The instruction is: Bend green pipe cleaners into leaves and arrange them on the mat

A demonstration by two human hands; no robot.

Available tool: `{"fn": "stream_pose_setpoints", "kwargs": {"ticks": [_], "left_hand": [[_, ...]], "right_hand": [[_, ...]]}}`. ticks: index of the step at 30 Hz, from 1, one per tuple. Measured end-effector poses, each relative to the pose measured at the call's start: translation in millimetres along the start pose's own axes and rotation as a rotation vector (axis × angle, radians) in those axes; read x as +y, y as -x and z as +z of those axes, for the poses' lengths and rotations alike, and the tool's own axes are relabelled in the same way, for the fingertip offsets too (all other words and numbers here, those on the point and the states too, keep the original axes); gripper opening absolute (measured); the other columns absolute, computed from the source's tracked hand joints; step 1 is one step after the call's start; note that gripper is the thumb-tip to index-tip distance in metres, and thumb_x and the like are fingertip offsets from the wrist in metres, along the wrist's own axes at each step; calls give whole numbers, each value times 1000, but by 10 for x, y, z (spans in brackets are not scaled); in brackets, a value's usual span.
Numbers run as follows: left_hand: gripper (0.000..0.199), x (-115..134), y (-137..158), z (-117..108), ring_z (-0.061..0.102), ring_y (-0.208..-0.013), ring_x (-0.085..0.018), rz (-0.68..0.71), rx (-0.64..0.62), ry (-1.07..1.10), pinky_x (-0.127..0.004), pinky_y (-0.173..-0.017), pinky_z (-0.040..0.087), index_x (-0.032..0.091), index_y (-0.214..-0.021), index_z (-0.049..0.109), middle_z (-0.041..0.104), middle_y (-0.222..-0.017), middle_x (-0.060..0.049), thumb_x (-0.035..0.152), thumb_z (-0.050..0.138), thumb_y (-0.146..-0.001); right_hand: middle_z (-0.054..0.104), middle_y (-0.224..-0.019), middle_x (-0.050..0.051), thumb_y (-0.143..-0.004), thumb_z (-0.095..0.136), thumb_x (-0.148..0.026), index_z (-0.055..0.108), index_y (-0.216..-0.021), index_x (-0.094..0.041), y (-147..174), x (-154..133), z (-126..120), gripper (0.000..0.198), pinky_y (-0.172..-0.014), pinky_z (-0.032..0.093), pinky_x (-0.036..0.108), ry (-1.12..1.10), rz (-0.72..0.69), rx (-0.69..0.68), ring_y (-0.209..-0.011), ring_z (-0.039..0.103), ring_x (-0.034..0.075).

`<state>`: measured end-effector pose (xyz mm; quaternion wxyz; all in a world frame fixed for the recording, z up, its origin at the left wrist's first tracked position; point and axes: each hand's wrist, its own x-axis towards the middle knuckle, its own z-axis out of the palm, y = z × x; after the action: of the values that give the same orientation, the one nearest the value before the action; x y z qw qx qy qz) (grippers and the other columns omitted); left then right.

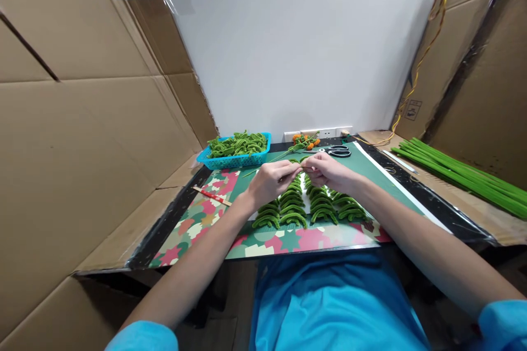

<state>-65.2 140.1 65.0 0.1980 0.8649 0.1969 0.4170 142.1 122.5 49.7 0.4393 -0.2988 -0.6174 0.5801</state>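
My left hand (274, 178) and my right hand (327, 171) meet over the middle of the mat, fingertips pinched together and nearly touching. Whatever sits between them is too small and hidden to make out. Beneath and in front of the hands, curved green fuzzy pipe-cleaner pieces (293, 202) lie in several rows on white paper. Some green shows just behind the fingertips, partly covered by the hands. Farther back is a small bunch of orange and green fuzzy flowers (307, 141), with black-handled scissors (338, 151) to its right.
A blue basket (233, 161) heaped with green pieces stands back left. A red-wrapped pair of chopsticks (212, 196) lies on the patterned mat (181, 236). Long green stems (457, 175) and a white stick (399, 162) rest at right. Cardboard walls (82, 120) flank the table.
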Motion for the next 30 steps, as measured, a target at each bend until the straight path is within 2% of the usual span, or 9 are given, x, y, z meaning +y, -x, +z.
{"fn": "stream_pose_setpoints", "kwargs": {"ticks": [2,5,9,14,18,21,24,27,30], "left_hand": [[26,-7,-10,20,59,-64,-14,-165,-7,163,-25,-60,47,16,-93,82,73,-79,-6,41,77,-92],[33,-20,-31,29,53,-52,-12,-401,-71,400,-23,-47,41,15,-92,77,63,-64,0,48,79,-89],[40,-53,-40,16,49,-46,-10,-488,-105,481,-21,-40,36,16,-84,69,55,-62,3,55,75,-90],[41,-26,-28,10,47,-45,-9,-493,-77,482,-21,-39,34,14,-94,77,56,-60,3,54,83,-84],[35,32,-29,15,46,-47,-9,-407,22,414,-24,-42,35,12,-87,83,65,-64,-1,47,86,-81],[21,65,-31,28,62,-64,-14,-253,109,259,-26,-57,48,16,-83,86,75,-78,-6,36,87,-81],[16,71,-31,45,68,-76,-18,-92,151,76,-29,-69,53,17,-86,87,79,-85,-9,33,84,-85],[26,49,-39,54,62,-60,-14,-291,135,270,-25,-53,47,15,-87,84,73,-72,-5,40,88,-80],[42,26,-55,46,52,-44,-10,-528,47,506,-23,-39,36,15,-82,76,63,-62,0,55,85,-80]], "right_hand": [[30,-55,-9,-89,70,-44,41,-61,-24,33,-18,-8,45,-47,19,24,138,-110,49,-48,23,7],[39,-61,-5,-98,62,-41,50,-67,-21,68,-13,-12,39,-54,24,26,542,-387,127,-57,32,10],[41,-64,-5,-104,53,-35,50,-73,-21,80,24,-25,34,-59,27,28,774,-557,177,-59,34,11],[43,-63,-5,-103,57,-43,53,-73,-21,92,15,-45,38,-60,27,28,701,-527,187,-60,37,12],[39,-56,-6,-93,70,-50,53,-65,-21,59,15,-7,43,-51,22,27,251,-285,117,-51,31,10],[25,-50,-11,-89,68,-49,42,-61,-26,11,28,24,45,-44,20,27,3,-128,56,-42,18,8],[22,-49,-13,-89,66,-47,42,-62,-27,-7,25,18,42,-43,21,27,-19,-90,26,-41,15,8],[36,-52,-9,-91,69,-49,51,-65,-22,17,8,-11,41,-47,21,26,67,-173,44,-46,25,8],[45,-60,-5,-101,62,-47,56,-72,-20,58,2,-32,40,-54,25,27,423,-397,113,-55,35,11]]}}
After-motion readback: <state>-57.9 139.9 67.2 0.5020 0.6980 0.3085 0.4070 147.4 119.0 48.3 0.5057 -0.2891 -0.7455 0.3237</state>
